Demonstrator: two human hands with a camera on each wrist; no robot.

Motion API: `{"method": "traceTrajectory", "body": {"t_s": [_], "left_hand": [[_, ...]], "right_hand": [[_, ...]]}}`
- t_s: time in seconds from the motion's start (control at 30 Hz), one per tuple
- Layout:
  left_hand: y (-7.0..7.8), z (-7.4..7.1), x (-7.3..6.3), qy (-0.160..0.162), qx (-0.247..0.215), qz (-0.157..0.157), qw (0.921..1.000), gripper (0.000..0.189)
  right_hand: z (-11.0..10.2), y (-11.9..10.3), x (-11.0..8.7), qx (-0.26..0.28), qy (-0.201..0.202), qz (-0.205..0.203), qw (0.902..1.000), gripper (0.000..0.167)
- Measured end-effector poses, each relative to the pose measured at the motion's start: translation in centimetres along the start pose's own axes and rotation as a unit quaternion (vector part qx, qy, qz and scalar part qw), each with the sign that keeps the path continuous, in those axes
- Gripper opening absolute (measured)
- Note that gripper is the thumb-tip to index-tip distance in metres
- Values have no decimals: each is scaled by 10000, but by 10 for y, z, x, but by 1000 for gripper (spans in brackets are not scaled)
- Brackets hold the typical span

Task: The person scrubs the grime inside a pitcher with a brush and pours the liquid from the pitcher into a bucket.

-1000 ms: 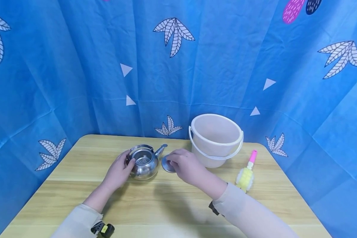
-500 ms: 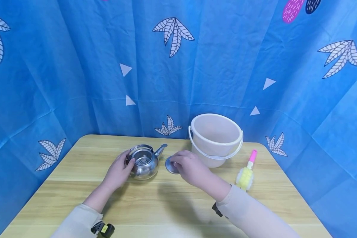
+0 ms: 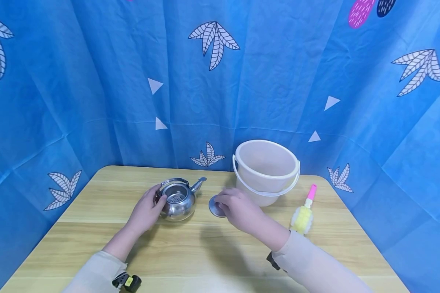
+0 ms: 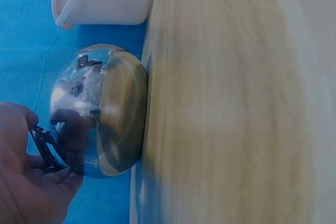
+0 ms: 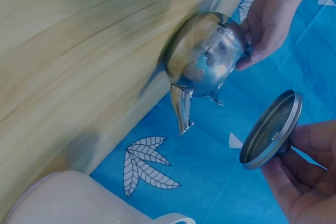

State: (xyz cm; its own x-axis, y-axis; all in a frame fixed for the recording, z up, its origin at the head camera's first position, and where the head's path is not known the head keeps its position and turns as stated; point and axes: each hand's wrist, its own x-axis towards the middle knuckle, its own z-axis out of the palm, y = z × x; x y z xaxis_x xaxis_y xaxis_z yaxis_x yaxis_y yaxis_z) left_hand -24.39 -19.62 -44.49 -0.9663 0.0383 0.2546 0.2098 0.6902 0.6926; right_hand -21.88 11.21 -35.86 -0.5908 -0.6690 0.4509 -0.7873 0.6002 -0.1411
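Note:
A shiny steel teapot (image 3: 179, 211) stands on the left part of the table with its top uncovered. A perforated strainer (image 3: 176, 198) sits inside its mouth, and the spout points to the back right. My left hand (image 3: 146, 209) grips the teapot's handle side; in the left wrist view the fingers (image 4: 60, 184) curl about the dark handle. Right of the spout, my right hand (image 3: 240, 209) pinches the round metal lid (image 3: 215, 208) by its knob. The right wrist view shows the lid (image 5: 273, 129) tilted, its hollow underside toward the teapot (image 5: 202, 59).
Behind my right hand stands a white plastic bucket (image 3: 242, 183) with its handle hanging down at the front. A yellow-and-white sponge brush (image 3: 301, 219) with a pink handle lies at the table's right. Blue patterned curtain (image 3: 190, 89) surrounds the back and sides of the table (image 3: 168, 260).
My right hand has carried the lid a little to the right, farther from the teapot. The left hand and teapot stay in place.

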Motion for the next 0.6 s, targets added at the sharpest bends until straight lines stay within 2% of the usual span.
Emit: {"method": "traceTrajectory", "body": {"t_s": [0.23, 0.6], "left_hand": [[0, 1, 0, -16, -15, -21, 10000, 59], [-1, 1, 0, 24, -6, -17, 10000, 59]], "right_hand": [[0, 3, -7, -204, 3, 68, 9998, 20], [-2, 6, -18, -81, -29, 147, 9999, 21]]}}
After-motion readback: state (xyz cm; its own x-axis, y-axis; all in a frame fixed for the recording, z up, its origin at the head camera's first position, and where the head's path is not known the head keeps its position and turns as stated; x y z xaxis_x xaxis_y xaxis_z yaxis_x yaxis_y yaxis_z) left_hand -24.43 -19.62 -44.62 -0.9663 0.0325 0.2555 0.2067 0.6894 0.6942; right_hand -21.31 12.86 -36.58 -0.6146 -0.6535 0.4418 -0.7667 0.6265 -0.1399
